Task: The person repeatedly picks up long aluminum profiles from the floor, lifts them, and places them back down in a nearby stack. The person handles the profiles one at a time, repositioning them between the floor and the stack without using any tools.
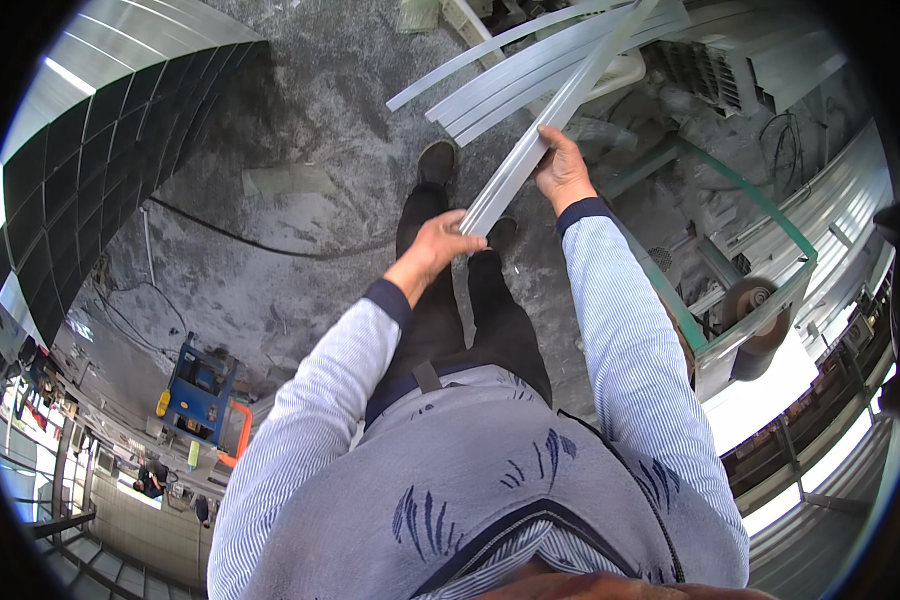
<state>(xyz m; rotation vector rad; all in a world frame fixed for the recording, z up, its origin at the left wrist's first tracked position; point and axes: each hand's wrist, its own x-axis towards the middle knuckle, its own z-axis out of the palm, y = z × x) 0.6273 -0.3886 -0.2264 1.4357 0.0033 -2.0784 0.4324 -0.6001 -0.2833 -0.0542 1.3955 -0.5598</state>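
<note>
Strips of pale grey metal (530,150), long and flat, sit bundled in both my hands, and their long axis runs on a diagonal from low near my body up and away to the right, toward the top edge of the view. My left hand (440,245) is closed around the near end of the bundle, fingers curled over it, just above my dark shoes (437,160). My right hand (562,170) grips the same bundle a little farther along, thumb side against the strips, fingers wrapped under them. The two hands are near each other but not touching.

Past my right hand the bundle crosses a fan of other pale strips (530,65) that point leftward and slightly down, their free ends hanging over the rough grey concrete floor (300,130). I cannot tell whether those strips rest on something or are part of what I hold.

To my right stands a green-framed cutting machine (740,290) with a round disc on its side. A black cable (230,235) trails across the floor to my left, and a blue cart (200,385) stands farther off on that side.
</note>
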